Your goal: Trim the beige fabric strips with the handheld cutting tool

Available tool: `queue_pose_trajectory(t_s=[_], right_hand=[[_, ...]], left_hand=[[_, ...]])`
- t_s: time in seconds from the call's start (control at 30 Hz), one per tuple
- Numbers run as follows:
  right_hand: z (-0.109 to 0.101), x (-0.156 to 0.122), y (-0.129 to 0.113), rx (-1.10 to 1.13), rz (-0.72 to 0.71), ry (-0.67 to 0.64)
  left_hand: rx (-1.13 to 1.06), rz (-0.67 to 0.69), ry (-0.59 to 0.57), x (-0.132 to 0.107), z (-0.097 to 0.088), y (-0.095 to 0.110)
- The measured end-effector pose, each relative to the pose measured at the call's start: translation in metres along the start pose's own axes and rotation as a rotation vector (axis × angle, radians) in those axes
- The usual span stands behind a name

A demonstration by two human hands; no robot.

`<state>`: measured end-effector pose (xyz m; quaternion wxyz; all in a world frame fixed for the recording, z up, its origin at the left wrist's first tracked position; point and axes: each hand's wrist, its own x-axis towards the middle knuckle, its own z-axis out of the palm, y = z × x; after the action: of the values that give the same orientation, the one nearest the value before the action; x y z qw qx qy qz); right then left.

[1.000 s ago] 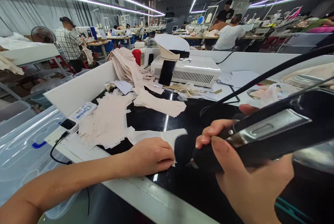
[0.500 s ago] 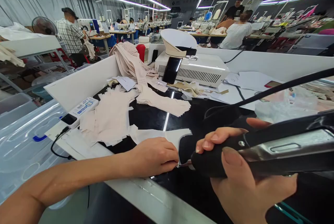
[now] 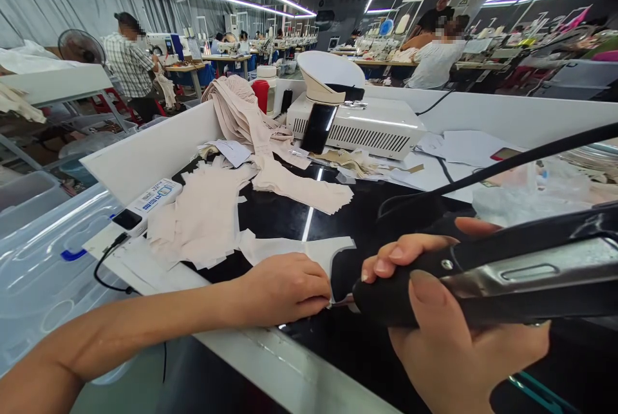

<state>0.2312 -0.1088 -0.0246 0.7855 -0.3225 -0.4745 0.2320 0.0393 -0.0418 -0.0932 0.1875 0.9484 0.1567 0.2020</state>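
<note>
Moved since a second ago: black tool (image 3: pixel 521 272), its thin tip now right at the left hand's fingertips, where a gap showed earlier.
Black tabletop (image 3: pixel 275 221): spread under the work, with a light strip reflected in it.
White vented box (image 3: pixel 357 124): at the back of the tabletop, a phone (image 3: pixel 318 127) leaning at its front.
Black tool: tilted across the right side, metal lever facing up.
Stacked cut pieces (image 3: pixel 203 217): pale, overlapping, left of centre.
Pale cloth piece (image 3: pixel 321 251): partly under the left hand, curved edge toward the tool; whether the tip touches it, I cannot tell.
Right hand (image 3: pixel 463 349): wrapped around the tool, thumb beside the lever.
Left hand (image 3: pixel 287 288): apart from the right, fingertips bunched on the cloth's near corner; pinching or pressing, I cannot tell.
Red spool (image 3: pixel 261 96): upright at the back.
</note>
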Motion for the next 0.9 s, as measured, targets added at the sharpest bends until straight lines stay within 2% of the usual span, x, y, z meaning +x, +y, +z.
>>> queue_pose_trajectory(t_s=[0.33, 0.47, 0.67, 0.9], right_hand=[[0.0, -0.002, 0.0, -0.067, 0.007, 0.014], [-0.001, -0.002, 0.001, -0.083, -0.001, 0.02], [-0.003, -0.003, 0.003, -0.078, 0.013, 0.012], [-0.002, -0.004, 0.0, -0.09, 0.04, 0.046]], left_hand=[[0.046, -0.064, -0.001, 0.008, -0.005, 0.001], [0.082, 0.015, 0.031, 0.01, -0.006, 0.0], [0.156, 0.122, -0.033, 0.007, -0.004, -0.006], [0.176, 0.213, -0.003, 0.0, -0.006, -0.016]])
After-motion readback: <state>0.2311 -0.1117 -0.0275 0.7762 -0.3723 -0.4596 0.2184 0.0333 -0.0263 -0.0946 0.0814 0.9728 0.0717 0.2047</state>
